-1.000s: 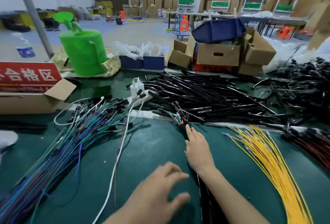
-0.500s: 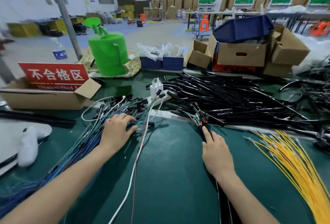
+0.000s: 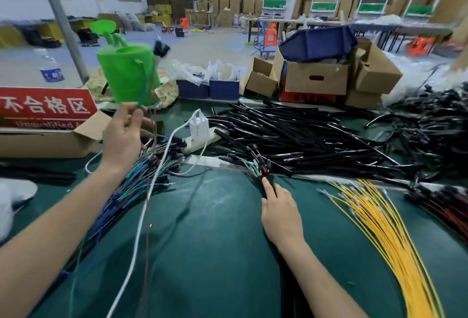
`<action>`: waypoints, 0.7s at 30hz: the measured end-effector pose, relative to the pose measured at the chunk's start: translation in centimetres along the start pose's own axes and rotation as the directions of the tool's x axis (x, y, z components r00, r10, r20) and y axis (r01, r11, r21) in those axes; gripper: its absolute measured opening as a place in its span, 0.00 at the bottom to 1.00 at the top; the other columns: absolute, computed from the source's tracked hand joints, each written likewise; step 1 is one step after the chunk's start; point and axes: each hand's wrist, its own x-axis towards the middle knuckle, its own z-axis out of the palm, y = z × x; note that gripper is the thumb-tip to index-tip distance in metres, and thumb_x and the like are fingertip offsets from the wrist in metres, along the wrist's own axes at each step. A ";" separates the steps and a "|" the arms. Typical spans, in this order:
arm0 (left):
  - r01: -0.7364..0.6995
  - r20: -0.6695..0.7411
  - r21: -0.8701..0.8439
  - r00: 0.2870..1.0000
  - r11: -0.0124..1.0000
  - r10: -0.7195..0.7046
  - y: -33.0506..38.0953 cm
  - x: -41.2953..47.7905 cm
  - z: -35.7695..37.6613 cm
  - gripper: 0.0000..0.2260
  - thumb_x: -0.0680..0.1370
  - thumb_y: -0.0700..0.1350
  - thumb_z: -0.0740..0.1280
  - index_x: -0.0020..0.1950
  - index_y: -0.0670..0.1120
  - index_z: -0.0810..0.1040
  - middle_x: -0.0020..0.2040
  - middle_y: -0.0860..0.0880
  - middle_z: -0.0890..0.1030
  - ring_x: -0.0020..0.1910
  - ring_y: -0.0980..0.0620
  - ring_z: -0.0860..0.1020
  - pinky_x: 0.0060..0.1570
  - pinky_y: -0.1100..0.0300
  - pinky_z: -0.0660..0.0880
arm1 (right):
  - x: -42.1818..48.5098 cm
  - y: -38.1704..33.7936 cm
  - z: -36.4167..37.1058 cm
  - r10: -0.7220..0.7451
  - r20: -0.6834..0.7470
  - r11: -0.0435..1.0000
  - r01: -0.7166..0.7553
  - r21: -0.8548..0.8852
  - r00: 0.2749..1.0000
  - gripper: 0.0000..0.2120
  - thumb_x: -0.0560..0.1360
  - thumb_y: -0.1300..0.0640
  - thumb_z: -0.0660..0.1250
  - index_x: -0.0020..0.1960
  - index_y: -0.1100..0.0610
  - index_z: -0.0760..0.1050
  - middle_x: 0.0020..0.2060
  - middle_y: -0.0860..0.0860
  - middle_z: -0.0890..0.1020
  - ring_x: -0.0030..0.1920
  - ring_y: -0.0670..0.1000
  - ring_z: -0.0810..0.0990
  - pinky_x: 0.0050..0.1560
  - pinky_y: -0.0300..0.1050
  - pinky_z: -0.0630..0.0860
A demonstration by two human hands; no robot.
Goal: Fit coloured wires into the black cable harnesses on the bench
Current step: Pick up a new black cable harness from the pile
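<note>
My left hand [image 3: 124,135] is raised above the bench and pinches a thin green wire [image 3: 147,82] between thumb and fingertips. The wire rises to a black connector [image 3: 160,49] at its top end. Below that hand lies a bundle of blue, green and dark coloured wires [image 3: 131,186]. My right hand [image 3: 281,211] rests flat on a black cable harness [image 3: 269,178] on the green mat, index finger stretched along it. Short coloured wire ends [image 3: 257,168] stick out of that harness. A big pile of black harnesses [image 3: 304,140] lies behind.
Yellow wires [image 3: 379,229] fan out at the right, dark red ones [image 3: 450,206] beyond. A white cable [image 3: 141,216] runs from a charger on a power strip [image 3: 200,127]. A green watering can [image 3: 129,72], a red-signed box [image 3: 43,107] and cardboard boxes [image 3: 316,79] line the back.
My left hand reached into the coloured wire bundle, took a green wire and lifted it up and away from the bench. My right hand stayed on the black harness.
</note>
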 end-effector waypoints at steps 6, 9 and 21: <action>-0.252 0.344 0.565 0.938 0.786 0.053 0.6 2.3 -2.2 0.05 0.79 0.48 0.64 0.53 0.50 0.77 0.44 0.48 0.81 0.40 0.48 0.78 0.43 0.52 0.77 | 0.0 0.1 -0.1 0.005 0.000 1.000 -0.005 0.026 1.000 0.25 0.82 0.54 0.51 0.78 0.52 0.50 0.72 0.52 0.63 0.71 0.51 0.61 0.70 0.44 0.59; -0.347 0.477 0.778 0.869 0.524 -0.133 -1.1 2.0 -2.5 0.04 0.79 0.45 0.64 0.48 0.51 0.78 0.44 0.44 0.82 0.39 0.47 0.77 0.42 0.52 0.76 | 0.0 0.1 -0.2 0.017 0.015 0.999 -0.017 0.044 1.000 0.25 0.82 0.54 0.51 0.77 0.52 0.51 0.73 0.53 0.62 0.72 0.51 0.60 0.71 0.44 0.58; -0.030 0.381 0.707 0.858 0.707 -0.344 2.6 3.9 -7.3 0.13 0.75 0.59 0.65 0.42 0.50 0.81 0.44 0.39 0.82 0.41 0.43 0.78 0.38 0.56 0.70 | -0.4 -0.3 -0.7 0.052 0.012 0.993 -0.053 0.105 0.999 0.24 0.81 0.54 0.55 0.77 0.53 0.55 0.72 0.53 0.65 0.72 0.52 0.61 0.71 0.45 0.59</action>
